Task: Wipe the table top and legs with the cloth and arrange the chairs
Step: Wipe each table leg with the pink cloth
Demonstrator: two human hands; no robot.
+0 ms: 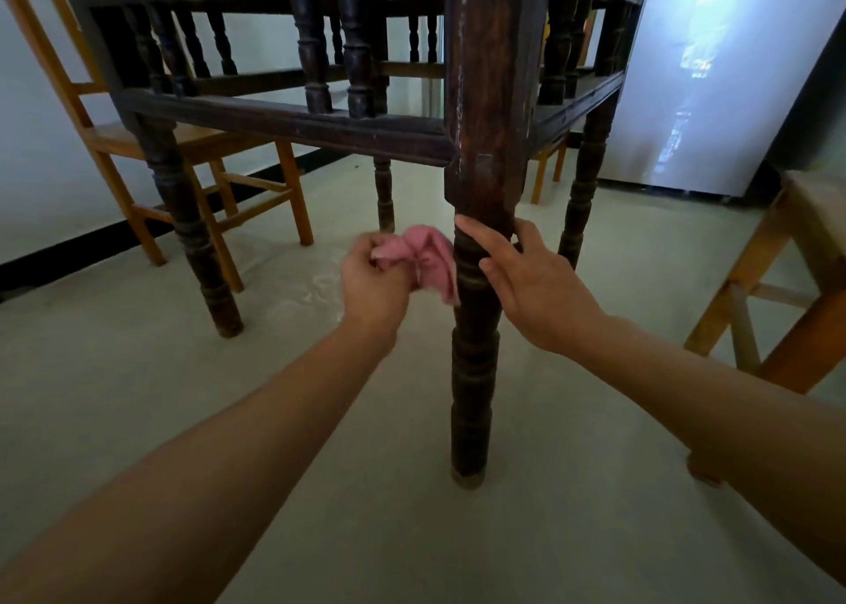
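Left hand (373,278) grips a bunched pink cloth (425,260), which touches the left side of the near table leg (474,351) just below its square block. Right hand (531,283) is loose, fingers mostly straight — index laid across the leg's front, nothing gripped. The dark wooden table's (293,122) lower rail runs left. Orange chair (119,138) sits behind the far-left leg, wooden stool (751,273) at the right edge — bare floor (183,351) between.

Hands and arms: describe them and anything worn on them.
The left hand and right hand are ungloved; no watch, ring or bracelet shows. The left forearm and right forearm are bare, no sleeves in view.
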